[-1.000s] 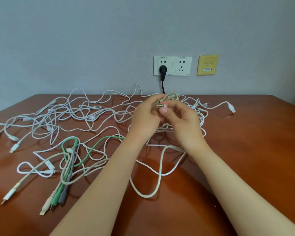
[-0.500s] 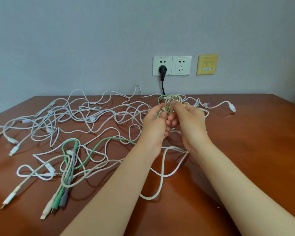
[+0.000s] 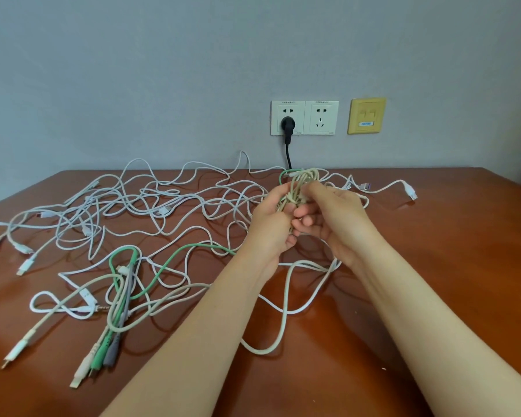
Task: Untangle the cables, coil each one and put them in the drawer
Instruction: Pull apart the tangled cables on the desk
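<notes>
A small coil of beige cable (image 3: 302, 183) sits between both hands above the middle of the brown table (image 3: 451, 266). My left hand (image 3: 271, 227) grips the coil from the left. My right hand (image 3: 331, 218) pinches it from the right, fingers curled over its waist. A green cable (image 3: 175, 257) runs from the coil down to the left. A tangle of white cables (image 3: 139, 206) spreads over the table's left half. A three-headed beige, green and grey cable end (image 3: 103, 353) lies at the front left. No drawer is in view.
A black plug (image 3: 288, 126) sits in a white wall socket (image 3: 321, 117), its cord dropping behind the table. A yellow wall plate (image 3: 366, 115) is to its right. A white cable with a connector (image 3: 409, 192) lies at the back right.
Both hands have lowered slightly and drawn closer round the beige coil. My right fingers have shifted from the top of the coil to its middle.
</notes>
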Available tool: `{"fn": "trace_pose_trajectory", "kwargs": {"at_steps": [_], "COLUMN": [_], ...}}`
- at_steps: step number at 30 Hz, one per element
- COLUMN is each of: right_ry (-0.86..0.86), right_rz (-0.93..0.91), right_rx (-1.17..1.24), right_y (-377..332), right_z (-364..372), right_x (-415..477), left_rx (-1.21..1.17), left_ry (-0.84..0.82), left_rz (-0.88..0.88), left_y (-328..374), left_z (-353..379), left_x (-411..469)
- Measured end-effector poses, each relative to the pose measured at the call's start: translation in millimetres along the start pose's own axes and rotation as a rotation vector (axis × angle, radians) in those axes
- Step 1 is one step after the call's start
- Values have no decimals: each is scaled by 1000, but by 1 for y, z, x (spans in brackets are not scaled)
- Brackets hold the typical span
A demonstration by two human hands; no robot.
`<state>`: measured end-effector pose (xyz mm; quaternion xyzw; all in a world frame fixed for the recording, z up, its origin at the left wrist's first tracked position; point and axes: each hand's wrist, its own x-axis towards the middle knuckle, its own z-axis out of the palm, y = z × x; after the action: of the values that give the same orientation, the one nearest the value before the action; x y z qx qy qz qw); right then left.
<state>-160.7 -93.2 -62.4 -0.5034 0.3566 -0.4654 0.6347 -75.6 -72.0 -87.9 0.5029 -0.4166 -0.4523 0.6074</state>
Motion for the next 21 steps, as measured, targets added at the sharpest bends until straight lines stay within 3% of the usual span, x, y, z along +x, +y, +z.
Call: {"fn": "trace_pose_trajectory", "kwargs": {"at_steps": [13, 21], "right_ry": [-93, -151], "right_rz": [20, 100], "right_rx": [-150, -179], "right_y": [3, 2], "right_z": [-16, -27], "right_x": [7, 8], "left_rx": [328, 237], "left_ry": [9, -160], "left_rz": [299, 208], "left_y": [-5, 6], "left_z": [-8, -17], "left_x": [5, -2]}}
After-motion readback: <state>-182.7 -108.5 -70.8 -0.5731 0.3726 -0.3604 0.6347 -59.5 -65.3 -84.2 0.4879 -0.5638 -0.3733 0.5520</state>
